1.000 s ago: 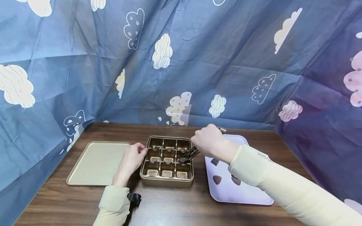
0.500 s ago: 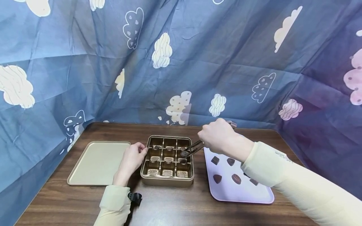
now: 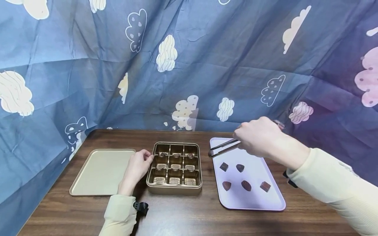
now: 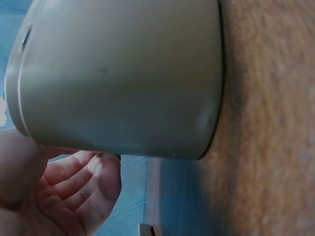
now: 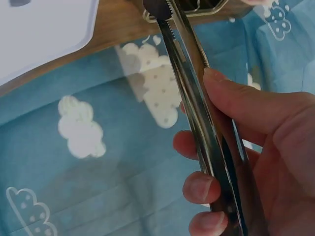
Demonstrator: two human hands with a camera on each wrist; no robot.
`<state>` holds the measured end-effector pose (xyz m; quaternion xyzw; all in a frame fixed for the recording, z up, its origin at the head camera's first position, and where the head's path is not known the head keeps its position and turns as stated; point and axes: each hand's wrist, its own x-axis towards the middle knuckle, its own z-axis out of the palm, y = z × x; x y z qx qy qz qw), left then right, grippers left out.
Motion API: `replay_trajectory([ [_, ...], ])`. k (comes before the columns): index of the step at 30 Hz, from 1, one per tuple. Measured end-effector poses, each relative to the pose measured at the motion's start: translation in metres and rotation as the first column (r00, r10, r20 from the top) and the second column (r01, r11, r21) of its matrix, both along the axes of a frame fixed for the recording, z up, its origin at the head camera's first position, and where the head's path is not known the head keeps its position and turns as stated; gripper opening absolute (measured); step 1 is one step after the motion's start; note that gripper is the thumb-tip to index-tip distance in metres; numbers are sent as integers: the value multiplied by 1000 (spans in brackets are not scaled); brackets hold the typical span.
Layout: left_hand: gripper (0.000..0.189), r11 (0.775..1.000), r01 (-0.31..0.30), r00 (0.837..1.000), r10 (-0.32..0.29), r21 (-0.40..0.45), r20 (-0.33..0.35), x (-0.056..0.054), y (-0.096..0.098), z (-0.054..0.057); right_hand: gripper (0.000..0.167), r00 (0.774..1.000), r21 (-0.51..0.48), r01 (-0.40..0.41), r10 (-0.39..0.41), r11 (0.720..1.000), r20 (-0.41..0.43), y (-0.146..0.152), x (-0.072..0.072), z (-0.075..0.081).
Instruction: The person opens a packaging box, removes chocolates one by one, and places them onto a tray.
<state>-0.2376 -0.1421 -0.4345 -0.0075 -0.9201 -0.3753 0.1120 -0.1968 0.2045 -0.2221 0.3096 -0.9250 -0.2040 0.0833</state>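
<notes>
My right hand [image 3: 260,136] grips metal tongs [image 5: 197,98], thumb on one side and fingers around the other. A dark round chocolate [image 3: 211,153] is pinched between the serrated tips, over the left edge of the lilac tray [image 3: 251,202]. Several chocolates lie on that tray, among them a square one [image 3: 265,186], an oval one [image 3: 246,186] and a rounded triangular one [image 3: 226,186]. At the left side of a gold divided box [image 3: 174,190], my left hand [image 3: 137,167] holds the rim with bent fingers; the left wrist view shows the fingers along its outer wall [image 4: 118,88].
A flat gold tray or lid [image 3: 103,172] lies on the brown wooden table [image 3: 177,219], left of the box. Behind the table hangs a blue cloth [image 3: 200,72] with cloud prints, also closing off both sides.
The tongs have lifted the round chocolate out of the box's right column and carried it rightward to the lilac tray, uncovering more of that tray. The left hand has stayed at the box.
</notes>
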Motion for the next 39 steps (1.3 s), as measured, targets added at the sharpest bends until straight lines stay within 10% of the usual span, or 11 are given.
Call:
replay_trajectory([
  [21, 13, 1000, -1, 1000, 0, -9, -6, 1, 0, 0, 27, 983, -31, 175, -172, 984, 69, 124, 3, -42],
  [39, 13, 1000, 1, 1000, -1, -14, 1, -1, 1, 1, 26, 961, 29, 247, -248, 969, 119, 138, -18, -72],
])
